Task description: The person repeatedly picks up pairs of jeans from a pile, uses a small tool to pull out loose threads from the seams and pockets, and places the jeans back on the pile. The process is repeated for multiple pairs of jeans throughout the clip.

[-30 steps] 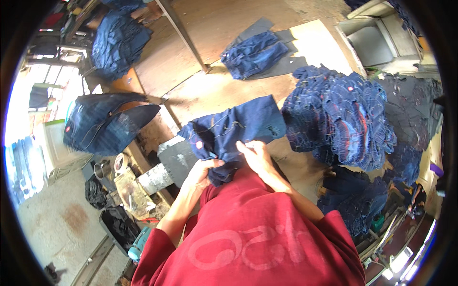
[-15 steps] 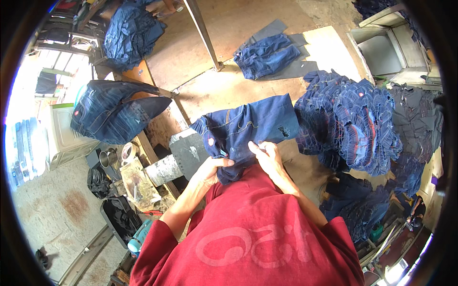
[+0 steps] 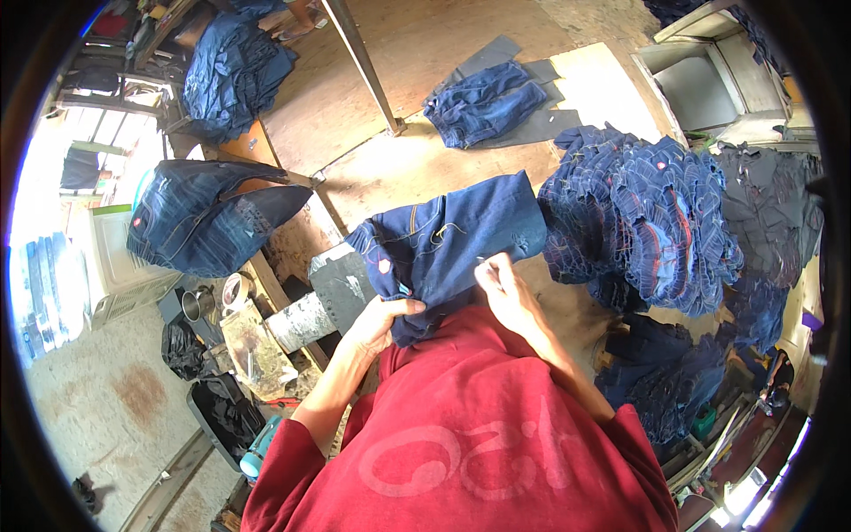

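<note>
The right hand point(image 3: 505, 288), its grip unclear, had shifted rightward along the denim garment point(image 3: 448, 235), seemingly steadied by the clamping left hand point(image 3: 377, 321).

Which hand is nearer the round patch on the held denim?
Left. The left hand holds the denim just below the patch; the right hand is farther off, to the patch's right.

Before the person point(image 3: 461, 417), a garment point(image 3: 443, 239) sits between jeans point(image 3: 199, 222) at left and a clothes heap point(image 3: 643, 217) at right.
</note>
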Action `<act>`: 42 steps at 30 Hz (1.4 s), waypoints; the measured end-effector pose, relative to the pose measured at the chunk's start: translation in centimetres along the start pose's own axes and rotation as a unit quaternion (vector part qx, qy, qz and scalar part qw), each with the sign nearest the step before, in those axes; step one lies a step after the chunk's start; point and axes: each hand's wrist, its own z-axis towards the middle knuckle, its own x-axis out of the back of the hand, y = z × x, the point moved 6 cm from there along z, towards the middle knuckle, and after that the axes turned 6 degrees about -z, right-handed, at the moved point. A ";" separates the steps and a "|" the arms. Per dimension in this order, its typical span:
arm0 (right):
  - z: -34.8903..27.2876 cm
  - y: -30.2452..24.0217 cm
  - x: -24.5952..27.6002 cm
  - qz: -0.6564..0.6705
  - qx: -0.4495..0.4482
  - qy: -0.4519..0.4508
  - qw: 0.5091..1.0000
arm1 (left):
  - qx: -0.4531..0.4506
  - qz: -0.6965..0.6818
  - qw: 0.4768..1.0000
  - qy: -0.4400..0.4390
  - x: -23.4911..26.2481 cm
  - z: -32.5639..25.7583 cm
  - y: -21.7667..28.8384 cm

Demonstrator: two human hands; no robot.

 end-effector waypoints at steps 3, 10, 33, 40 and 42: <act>-2.5 -3.8 2.8 -0.053 0.169 0.040 0.983 | -0.069 0.043 0.997 0.006 -0.3 -0.3 0.5; -5.2 -9.8 1.3 -0.213 0.256 0.066 0.941 | -0.079 0.073 0.994 0.014 0.5 0.0 0.0; -3.7 -12.6 1.3 -0.326 0.229 0.154 0.904 | -0.134 0.114 0.984 0.002 -1.4 -1.6 0.9; -2.7 -9.9 1.9 -0.395 0.179 0.154 0.888 | -0.138 0.114 0.984 0.005 -0.8 -0.8 0.5; -1.2 -6.2 4.5 -0.372 0.139 0.215 0.892 | -0.154 0.076 0.985 -0.029 -0.2 -0.5 0.8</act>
